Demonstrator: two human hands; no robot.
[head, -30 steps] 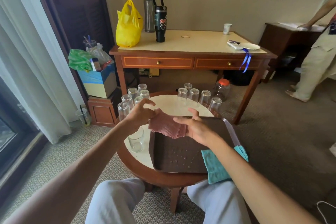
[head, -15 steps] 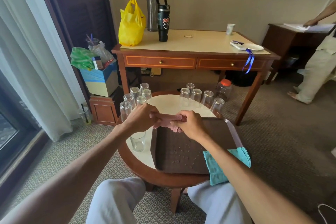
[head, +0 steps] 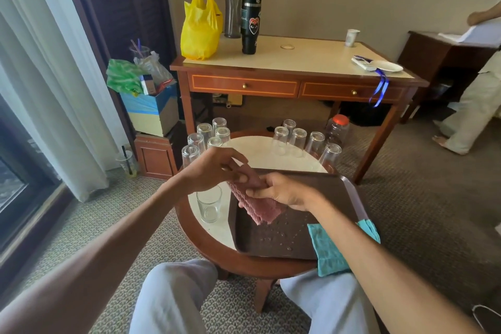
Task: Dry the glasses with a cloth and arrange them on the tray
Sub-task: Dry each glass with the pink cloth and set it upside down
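Above the dark brown rectangular tray [head: 271,241], both hands grasp a folded pink waffle-weave cloth [head: 257,205].
Left hand [head: 214,171] pinches its top, right hand [head: 284,191] grips its side; one clear upright glass [head: 209,206] stands just left of the tray, inverted clear glasses [head: 298,138] crowd the round table's [head: 260,152] far edge.

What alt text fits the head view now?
Left hand and right hand hold a pink cloth over a wet tray on a round table. One upright glass stands left of the tray; inverted glasses crowd the far edge.
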